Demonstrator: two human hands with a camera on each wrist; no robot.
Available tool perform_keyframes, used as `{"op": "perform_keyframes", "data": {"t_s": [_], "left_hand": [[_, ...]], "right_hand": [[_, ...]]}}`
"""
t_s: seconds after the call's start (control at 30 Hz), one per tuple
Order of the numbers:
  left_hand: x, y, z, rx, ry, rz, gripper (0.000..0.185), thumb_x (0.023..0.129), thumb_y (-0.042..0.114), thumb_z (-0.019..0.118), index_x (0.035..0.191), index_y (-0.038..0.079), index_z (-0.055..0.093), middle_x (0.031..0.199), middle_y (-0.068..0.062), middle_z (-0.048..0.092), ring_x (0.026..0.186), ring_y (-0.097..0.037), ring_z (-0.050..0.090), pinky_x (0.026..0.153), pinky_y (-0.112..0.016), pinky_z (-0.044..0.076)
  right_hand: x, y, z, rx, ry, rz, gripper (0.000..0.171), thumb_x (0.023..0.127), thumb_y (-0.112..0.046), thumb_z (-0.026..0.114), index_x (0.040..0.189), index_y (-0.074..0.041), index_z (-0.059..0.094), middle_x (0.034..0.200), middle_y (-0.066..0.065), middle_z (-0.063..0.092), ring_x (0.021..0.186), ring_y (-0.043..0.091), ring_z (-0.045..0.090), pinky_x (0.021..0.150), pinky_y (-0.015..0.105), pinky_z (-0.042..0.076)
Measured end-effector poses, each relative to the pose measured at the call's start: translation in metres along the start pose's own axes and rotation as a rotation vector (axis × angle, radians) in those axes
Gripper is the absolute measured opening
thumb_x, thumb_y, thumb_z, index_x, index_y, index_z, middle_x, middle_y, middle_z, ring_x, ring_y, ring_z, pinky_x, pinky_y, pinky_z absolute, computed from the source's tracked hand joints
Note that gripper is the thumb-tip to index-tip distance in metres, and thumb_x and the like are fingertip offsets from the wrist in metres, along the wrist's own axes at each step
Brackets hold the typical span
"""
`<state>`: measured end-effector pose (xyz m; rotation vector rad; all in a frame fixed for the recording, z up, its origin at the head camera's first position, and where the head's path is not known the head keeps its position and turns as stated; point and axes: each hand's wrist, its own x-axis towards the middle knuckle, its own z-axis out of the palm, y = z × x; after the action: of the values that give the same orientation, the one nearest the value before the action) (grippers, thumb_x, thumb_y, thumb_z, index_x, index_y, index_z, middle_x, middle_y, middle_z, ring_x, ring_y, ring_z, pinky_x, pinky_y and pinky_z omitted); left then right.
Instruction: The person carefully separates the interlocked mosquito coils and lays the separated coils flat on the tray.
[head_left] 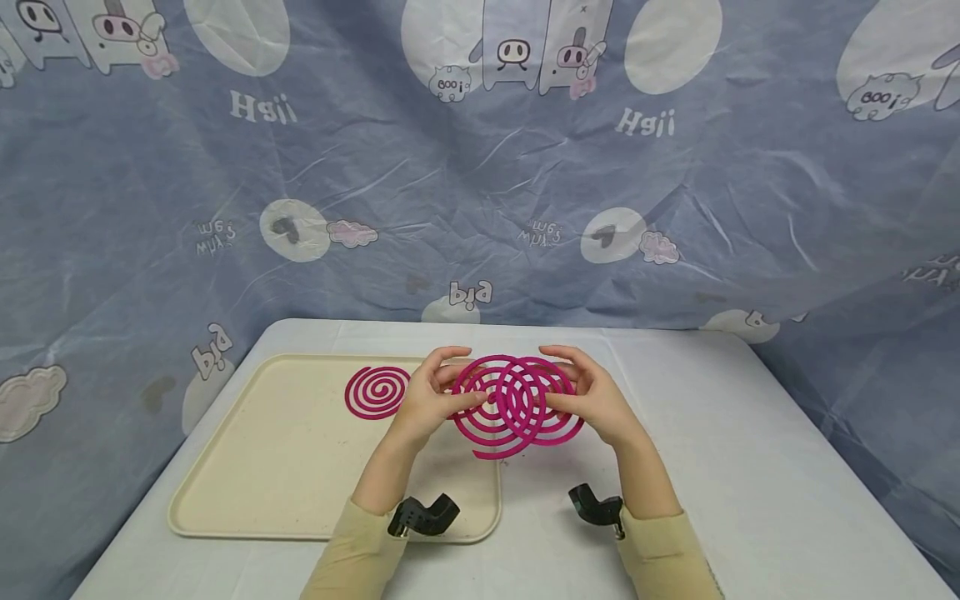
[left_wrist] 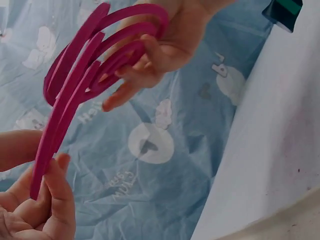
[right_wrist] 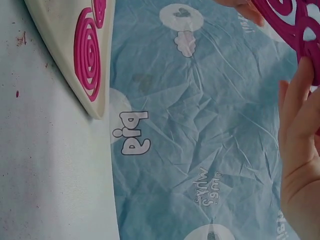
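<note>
Above the white desk (head_left: 712, 433), at three o'clock from the cream tray (head_left: 285, 467) on which a single pink coil (head_left: 377, 392) was laid, a pair of interlocked pink spiral coils (head_left: 517, 406) was pinched by the curled fingers of the left hand (head_left: 431, 398) and the right hand (head_left: 596, 398).

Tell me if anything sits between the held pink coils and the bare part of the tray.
Nothing visible does. Both hands hold the interlocked coils above the table; the tray lies just left, holding only one single coil at its far edge.
</note>
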<state>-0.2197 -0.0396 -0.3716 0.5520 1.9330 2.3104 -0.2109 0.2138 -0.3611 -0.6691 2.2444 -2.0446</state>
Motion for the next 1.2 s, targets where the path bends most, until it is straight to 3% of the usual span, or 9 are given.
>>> {"op": "perform_keyframes", "data": {"t_s": [0.2, 0.37, 0.5, 0.63, 0.8, 0.97, 1.2], "left_hand": [[-0.002, 0.001, -0.013, 0.057, -0.047, 0.022, 0.022, 0.084, -0.002, 0.066, 0.104, -0.006, 0.058, 0.097, -0.010, 0.067, 0.079, -0.017, 0.062, 0.069, -0.025, 0.054], [-0.001, -0.002, -0.016, 0.084, -0.213, 0.028, 0.021, 0.087, 0.002, 0.064, 0.105, -0.008, 0.064, 0.097, -0.005, 0.064, 0.079, -0.014, 0.059, 0.068, -0.023, 0.053], [-0.002, -0.001, -0.015, 0.088, -0.256, 0.056, 0.026, 0.081, 0.000, 0.070, 0.106, -0.008, 0.065, 0.098, -0.007, 0.063, 0.077, -0.014, 0.056, 0.064, -0.021, 0.051], [-0.004, 0.003, -0.013, 0.127, -0.218, 0.082, 0.027, 0.080, -0.001, 0.072, 0.105, -0.006, 0.068, 0.096, -0.008, 0.066, 0.075, -0.013, 0.057, 0.062, -0.020, 0.050], [-0.006, 0.008, -0.012, 0.204, -0.209, 0.074, 0.026, 0.080, 0.003, 0.073, 0.104, -0.004, 0.070, 0.090, -0.007, 0.067, 0.071, -0.011, 0.057, 0.059, -0.020, 0.050], [-0.006, 0.011, -0.014, 0.236, -0.288, 0.058, 0.024, 0.079, 0.002, 0.073, 0.101, -0.005, 0.070, 0.081, -0.011, 0.068, 0.064, -0.011, 0.060, 0.058, -0.023, 0.053], [-0.007, 0.011, -0.017, 0.256, -0.375, 0.017, 0.023, 0.080, 0.003, 0.072, 0.101, -0.004, 0.071, 0.085, -0.012, 0.071, 0.070, -0.012, 0.065, 0.065, -0.030, 0.056]], "right_hand": [[0.000, 0.006, -0.006, -0.017, -0.106, 0.005, 0.048, 0.089, 0.001, 0.060, 0.133, 0.003, 0.042, 0.087, 0.008, 0.069, 0.068, 0.015, 0.064, 0.064, 0.030, 0.056], [0.002, 0.010, -0.004, -0.026, -0.152, 0.013, 0.042, 0.090, -0.004, 0.060, 0.129, 0.004, 0.047, 0.076, 0.007, 0.068, 0.062, 0.018, 0.063, 0.064, 0.037, 0.057], [0.002, 0.011, -0.003, -0.023, -0.154, 0.058, 0.031, 0.092, -0.007, 0.059, 0.118, 0.010, 0.054, 0.075, 0.005, 0.068, 0.061, 0.015, 0.064, 0.062, 0.034, 0.057], [0.002, 0.010, -0.003, -0.004, -0.142, 0.099, 0.025, 0.093, -0.008, 0.057, 0.105, 0.013, 0.059, 0.076, 0.004, 0.069, 0.065, 0.014, 0.067, 0.062, 0.031, 0.057], [0.001, 0.010, -0.005, 0.005, -0.148, 0.135, 0.025, 0.093, -0.008, 0.057, 0.104, 0.014, 0.060, 0.078, 0.003, 0.069, 0.066, 0.013, 0.067, 0.063, 0.031, 0.057], [0.001, 0.011, -0.009, -0.026, -0.222, 0.133, 0.028, 0.093, -0.007, 0.056, 0.105, 0.017, 0.058, 0.077, 0.003, 0.069, 0.064, 0.013, 0.065, 0.062, 0.034, 0.057], [-0.001, 0.010, -0.011, -0.046, -0.312, 0.131, 0.026, 0.092, -0.009, 0.059, 0.105, 0.014, 0.062, 0.077, 0.008, 0.069, 0.063, 0.016, 0.065, 0.060, 0.036, 0.057]]}}
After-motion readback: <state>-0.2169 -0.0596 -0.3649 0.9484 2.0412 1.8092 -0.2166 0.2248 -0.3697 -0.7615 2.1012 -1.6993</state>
